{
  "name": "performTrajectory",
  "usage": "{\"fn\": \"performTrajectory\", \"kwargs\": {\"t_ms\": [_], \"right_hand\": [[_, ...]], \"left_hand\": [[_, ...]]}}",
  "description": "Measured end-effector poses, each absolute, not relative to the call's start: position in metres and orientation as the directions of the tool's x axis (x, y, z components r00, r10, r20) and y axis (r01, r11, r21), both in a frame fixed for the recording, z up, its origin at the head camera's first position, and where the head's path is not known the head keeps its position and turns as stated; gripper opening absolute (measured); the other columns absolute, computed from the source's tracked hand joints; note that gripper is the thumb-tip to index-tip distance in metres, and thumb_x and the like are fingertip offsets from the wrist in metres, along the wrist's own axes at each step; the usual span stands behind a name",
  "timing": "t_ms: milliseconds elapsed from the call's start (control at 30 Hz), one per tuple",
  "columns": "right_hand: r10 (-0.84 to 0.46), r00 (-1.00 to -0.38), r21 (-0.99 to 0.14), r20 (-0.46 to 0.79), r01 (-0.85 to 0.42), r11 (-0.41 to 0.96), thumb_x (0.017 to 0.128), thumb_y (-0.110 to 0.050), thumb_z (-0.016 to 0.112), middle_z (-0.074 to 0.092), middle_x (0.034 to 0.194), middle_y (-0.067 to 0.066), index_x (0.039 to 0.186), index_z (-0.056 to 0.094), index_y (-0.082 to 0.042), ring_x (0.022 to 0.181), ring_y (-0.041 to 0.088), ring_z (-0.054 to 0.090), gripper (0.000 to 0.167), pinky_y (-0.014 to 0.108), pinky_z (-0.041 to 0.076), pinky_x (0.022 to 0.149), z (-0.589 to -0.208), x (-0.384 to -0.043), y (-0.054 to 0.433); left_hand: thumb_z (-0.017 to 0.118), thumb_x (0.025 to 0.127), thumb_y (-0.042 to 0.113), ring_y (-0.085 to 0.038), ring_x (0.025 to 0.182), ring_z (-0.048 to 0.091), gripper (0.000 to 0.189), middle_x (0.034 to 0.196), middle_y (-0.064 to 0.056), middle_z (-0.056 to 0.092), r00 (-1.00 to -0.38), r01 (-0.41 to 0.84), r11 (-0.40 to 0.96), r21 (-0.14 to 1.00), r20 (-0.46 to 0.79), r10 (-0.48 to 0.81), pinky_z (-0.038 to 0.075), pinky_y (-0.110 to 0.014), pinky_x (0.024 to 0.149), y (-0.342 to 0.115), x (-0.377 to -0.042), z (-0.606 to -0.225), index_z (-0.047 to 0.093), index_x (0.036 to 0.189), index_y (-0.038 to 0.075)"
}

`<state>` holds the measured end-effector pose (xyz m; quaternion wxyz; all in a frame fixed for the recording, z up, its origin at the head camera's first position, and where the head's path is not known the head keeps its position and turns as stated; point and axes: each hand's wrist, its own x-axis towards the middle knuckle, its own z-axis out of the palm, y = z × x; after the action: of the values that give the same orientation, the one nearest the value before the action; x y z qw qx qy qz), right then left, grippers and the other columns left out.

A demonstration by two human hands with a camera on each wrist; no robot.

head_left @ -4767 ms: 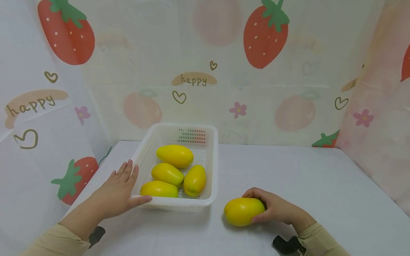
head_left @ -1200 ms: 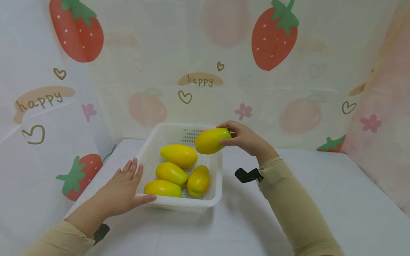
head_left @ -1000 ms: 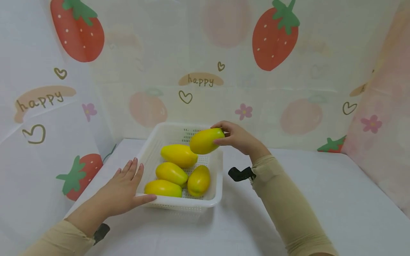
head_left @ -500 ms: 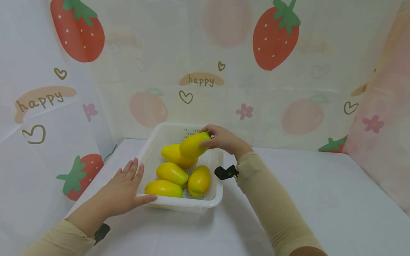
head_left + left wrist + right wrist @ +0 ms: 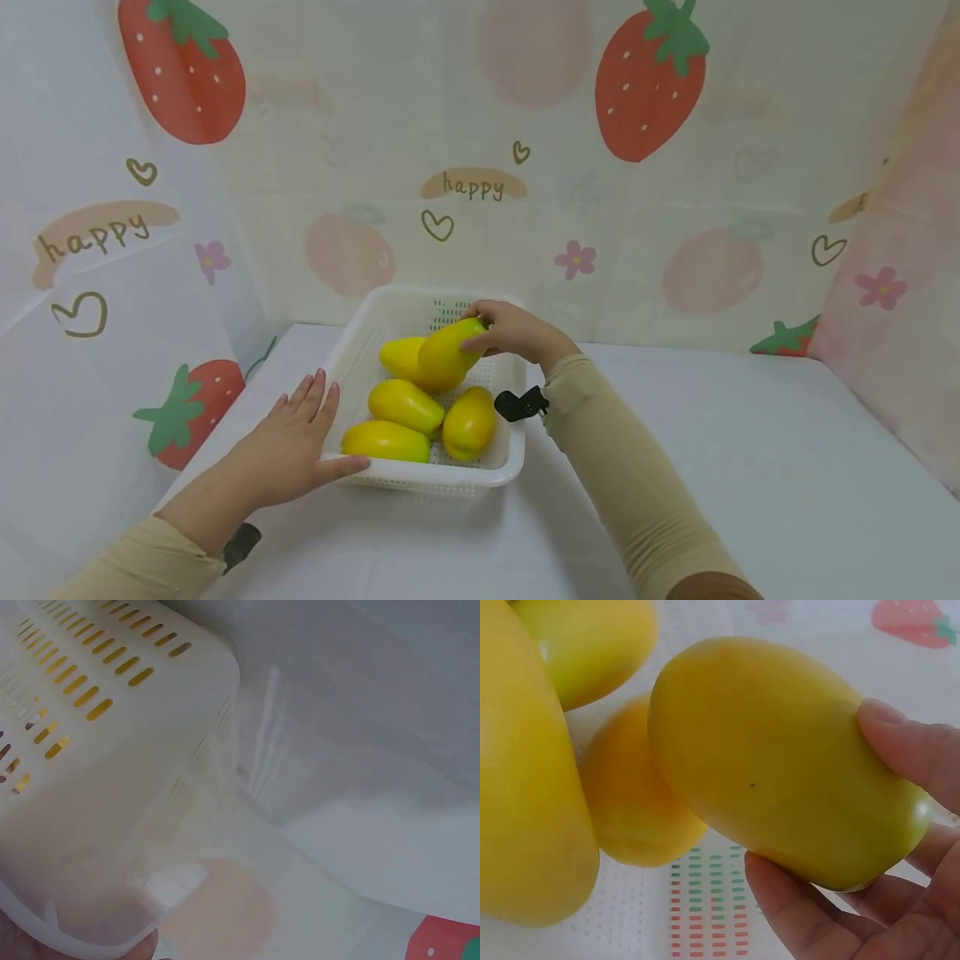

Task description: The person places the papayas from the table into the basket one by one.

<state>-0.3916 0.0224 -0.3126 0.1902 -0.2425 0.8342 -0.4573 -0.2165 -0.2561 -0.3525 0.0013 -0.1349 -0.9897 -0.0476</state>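
Note:
My right hand (image 5: 517, 333) grips a yellow mango (image 5: 448, 354), thumb on the near side and fingers on the far side, as the right wrist view also shows. This mango is tilted over the back right part of a white plastic basket (image 5: 420, 473) and partly covers another mango (image 5: 397, 357) lying there. More mangoes lie in front of it: one in the middle (image 5: 405, 404), one at the front (image 5: 385, 440) and one at the right (image 5: 468, 423). My left hand (image 5: 288, 446) rests at the basket's front left corner, fingers straight, thumb along the front rim.
The basket stands on a white-covered table (image 5: 712, 450). Cloth walls printed with strawberries (image 5: 651, 87) and hearts rise behind and at both sides. A black wrist camera (image 5: 520, 404) overlaps the basket's right rim.
My right hand has picked the mango up from the table right of the basket, carried it over the basket, then moved left and lower. The left hand stays at the basket corner.

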Motion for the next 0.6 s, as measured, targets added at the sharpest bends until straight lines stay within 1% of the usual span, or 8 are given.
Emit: {"fn": "performTrajectory", "kwargs": {"t_ms": [367, 600], "right_hand": [[-0.582, -0.804, -0.859, -0.122, -0.209, 0.468, 0.080, -0.018, 0.071, 0.057, 0.109, 0.007, 0.108, 0.055, -0.011, 0.095, 0.023, 0.058, 0.032, 0.034, 0.051, 0.084, -0.317, -0.398, 0.018], [-0.577, -0.803, -0.849, -0.151, -0.194, 0.492, 0.081, -0.019, 0.070, 0.055, 0.110, 0.007, 0.110, 0.055, -0.012, 0.095, 0.023, 0.058, 0.033, 0.033, 0.051, 0.083, -0.321, -0.404, 0.016]], "left_hand": [[0.028, 0.072, 0.083, -0.043, 0.136, 0.008, 0.115, 0.148, -0.029, 0.007, -0.961, 0.278, 0.957, 0.088, 0.031, 0.276, 0.011, -0.061, 0.105, -0.257, -0.215, -0.351, 0.017, 0.142, -0.007], [0.028, 0.072, 0.083, -0.043, 0.136, 0.008, 0.114, 0.148, -0.028, 0.007, -0.960, 0.279, 0.957, 0.078, 0.032, 0.278, 0.012, -0.060, 0.105, -0.257, -0.215, -0.352, 0.017, 0.142, -0.007]]}}
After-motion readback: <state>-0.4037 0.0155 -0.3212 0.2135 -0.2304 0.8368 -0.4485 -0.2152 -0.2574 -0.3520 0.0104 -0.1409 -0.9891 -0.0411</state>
